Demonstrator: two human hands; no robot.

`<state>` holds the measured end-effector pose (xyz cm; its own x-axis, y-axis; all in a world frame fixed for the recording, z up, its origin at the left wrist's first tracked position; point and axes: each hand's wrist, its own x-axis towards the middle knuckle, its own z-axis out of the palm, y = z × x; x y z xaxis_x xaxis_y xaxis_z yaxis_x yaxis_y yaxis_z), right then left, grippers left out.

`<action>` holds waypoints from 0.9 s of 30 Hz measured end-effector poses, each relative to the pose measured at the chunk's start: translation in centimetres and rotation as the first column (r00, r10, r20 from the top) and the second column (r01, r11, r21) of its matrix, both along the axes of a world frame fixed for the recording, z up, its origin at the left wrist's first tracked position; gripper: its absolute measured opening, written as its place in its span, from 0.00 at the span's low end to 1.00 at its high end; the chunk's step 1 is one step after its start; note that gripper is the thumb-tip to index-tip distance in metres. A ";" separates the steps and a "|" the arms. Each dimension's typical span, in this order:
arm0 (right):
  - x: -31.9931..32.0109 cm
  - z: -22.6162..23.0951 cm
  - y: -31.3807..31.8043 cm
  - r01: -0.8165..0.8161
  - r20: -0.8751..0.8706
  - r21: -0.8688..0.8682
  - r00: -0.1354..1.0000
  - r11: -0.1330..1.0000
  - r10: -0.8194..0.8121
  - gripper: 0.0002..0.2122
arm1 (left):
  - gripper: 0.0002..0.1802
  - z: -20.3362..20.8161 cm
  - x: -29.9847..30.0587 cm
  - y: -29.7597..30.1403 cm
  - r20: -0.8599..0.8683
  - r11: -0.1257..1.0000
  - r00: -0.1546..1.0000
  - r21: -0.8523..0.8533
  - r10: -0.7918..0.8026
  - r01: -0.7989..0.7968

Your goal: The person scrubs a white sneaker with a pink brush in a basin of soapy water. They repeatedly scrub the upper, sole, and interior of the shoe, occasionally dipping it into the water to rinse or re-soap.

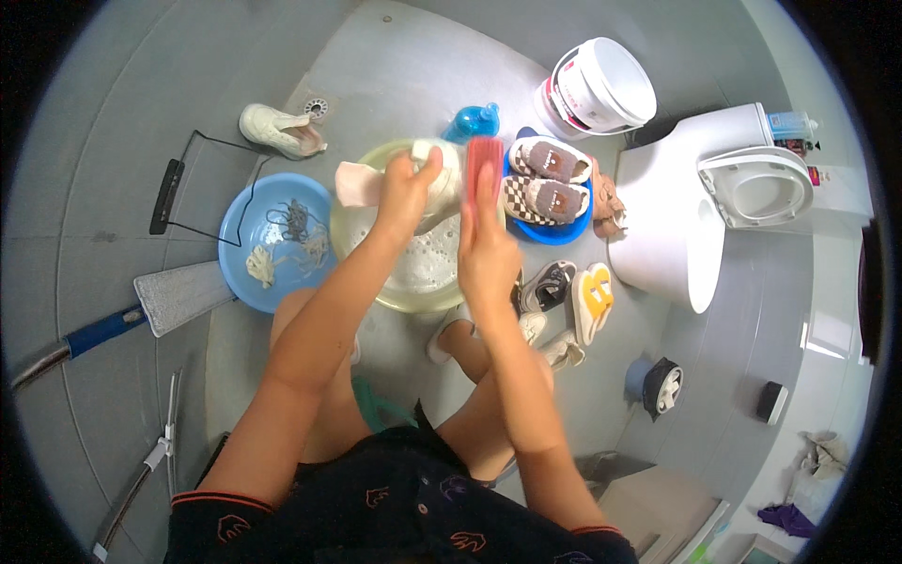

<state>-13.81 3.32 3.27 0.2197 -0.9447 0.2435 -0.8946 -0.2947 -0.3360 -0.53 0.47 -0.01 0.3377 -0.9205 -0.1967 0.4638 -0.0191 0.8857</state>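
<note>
A white shoe (444,188) is gripped in the left hand (406,195) above a pale green basin (427,304) of sudsy water (421,263). Beside it, the right hand (489,263) grasps what seems, through blur, a red brush (485,158); leftward, a blue basin (248,214) holds laces (295,222).

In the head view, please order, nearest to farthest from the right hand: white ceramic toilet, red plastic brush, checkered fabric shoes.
1. Red plastic brush: in the right hand.
2. Checkered fabric shoes: right of the hand.
3. White ceramic toilet: farther right.
</note>
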 end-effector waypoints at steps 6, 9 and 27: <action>0.0 -2.9 3.6 0.009 -0.059 -0.014 0.998 1.000 -0.010 0.29 | 0.17 0.1 0.3 0.6 -0.117 0.978 0.993 0.206 0.010 0.014; 0.9 0.2 0.2 0.000 0.003 -0.019 1.000 1.000 0.000 0.28 | 0.17 -1.5 0.1 0.2 -0.133 0.978 0.988 0.178 -0.082 0.105; 1.3 -0.1 -2.0 -0.039 0.053 -0.165 0.997 0.986 0.048 0.28 | 0.17 2.3 0.6 -0.4 -0.328 0.987 0.932 0.086 0.154 -0.133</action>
<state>-12.52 1.35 3.14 0.2412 -0.8808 0.4074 -0.8603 -0.3884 -0.3302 0.09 0.06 2.33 0.3707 -0.8499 -0.3746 0.7334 0.0203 0.6795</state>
